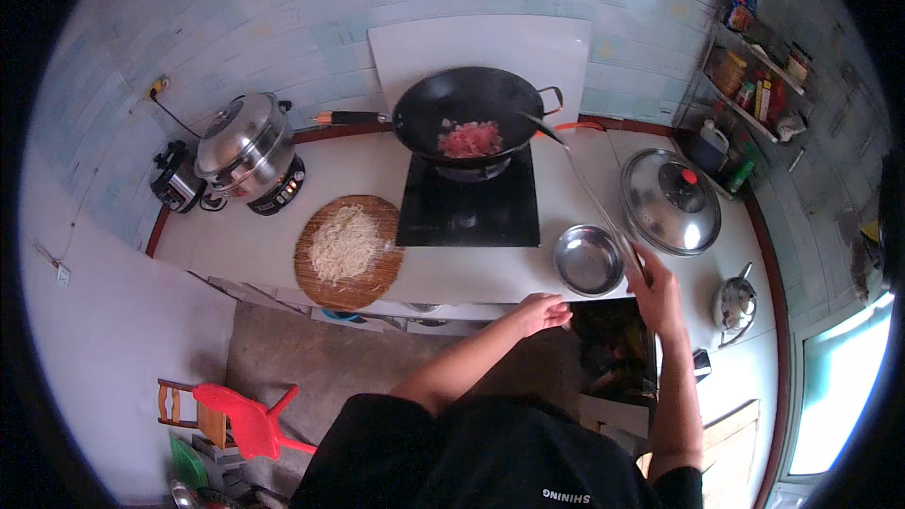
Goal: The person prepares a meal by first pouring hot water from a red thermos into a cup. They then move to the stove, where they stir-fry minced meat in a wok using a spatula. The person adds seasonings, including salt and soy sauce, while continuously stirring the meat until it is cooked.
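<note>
My right hand grips the handle of a long metal cooking utensil. Its far end reaches over the right rim of a black wok; the dark head is too unclear to tell ladle from spatula. Pink chopped meat lies in the bottom of the wok, on a black cooktop. My left hand is at the counter's front edge, fingers loosely curled, with nothing visible in it. Between my hands, slightly farther back, stands a stainless steel bowl with no food visible inside.
Noodle-like pale strands lie on a round slatted mat at left. Behind it stands a steel electric pot. A domed lid and a small metal kettle occupy the right counter. A red stool is on the floor.
</note>
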